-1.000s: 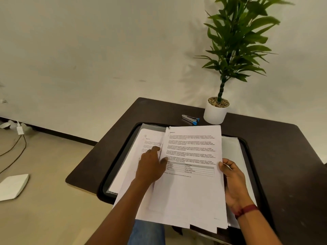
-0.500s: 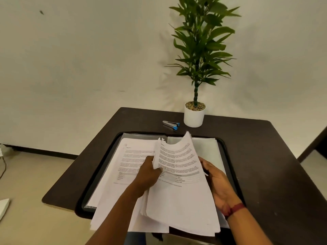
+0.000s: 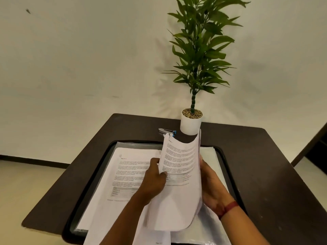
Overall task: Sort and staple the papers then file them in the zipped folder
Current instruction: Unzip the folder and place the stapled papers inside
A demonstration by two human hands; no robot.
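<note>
Scene: a head-height view down onto a dark worktop against a pale wall.
Left hand: grips the left edge of a bundle of papers, thumb pressed on the printed front, fingers curled behind.
Right hand: holds the bundle's right edge, fingers wrapped behind the sheets (mostly hidden).
Bundle: raised off the worktop and bowed, its top edge standing up in front of the plant pot.
Loose sheets: lie flat, print upward, left of and beneath the hands, on a clear plastic folder.
Folder: lies inside a black tray.
Stapler: silver with a blue end, beyond the tray, just left of the white pot.
</note>
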